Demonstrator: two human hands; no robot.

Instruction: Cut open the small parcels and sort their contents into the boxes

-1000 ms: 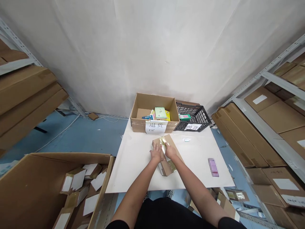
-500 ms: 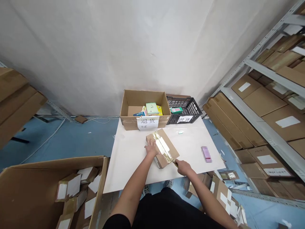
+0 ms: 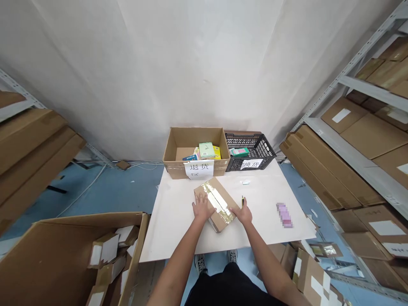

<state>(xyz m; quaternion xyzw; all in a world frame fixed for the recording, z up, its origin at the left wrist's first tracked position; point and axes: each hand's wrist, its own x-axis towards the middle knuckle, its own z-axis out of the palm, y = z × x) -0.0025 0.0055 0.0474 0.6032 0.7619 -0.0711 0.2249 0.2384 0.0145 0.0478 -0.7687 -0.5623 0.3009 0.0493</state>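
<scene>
A taped cardboard box (image 3: 228, 195) lies at an angle on the white table (image 3: 172, 216). White paper and shiny tape run along its top seam, with a dark line down the middle. My left hand (image 3: 202, 208) rests on the left side of the box top, fingers spread. At the box's right corner is my right hand (image 3: 245, 213), its thumb reaching onto the cardboard. In that hand's fingers is a small utility knife (image 3: 242, 201) in yellow and black, pointing away from me; most of its handle is hidden.
Behind stand an open carton (image 3: 178, 168) with small packages and a black plastic crate (image 3: 267, 149), both with paper signs. A blurred pink-purple item (image 3: 284, 215) lies at right. A large carton (image 3: 144, 229) of parcels stands at left; shelves (image 3: 360, 155) of boxes line the right.
My right hand has swung the knife from the box's near right corner to pointing forward, and its thumb now touches the box. My left hand stays on top. The camera view has shifted slightly.
</scene>
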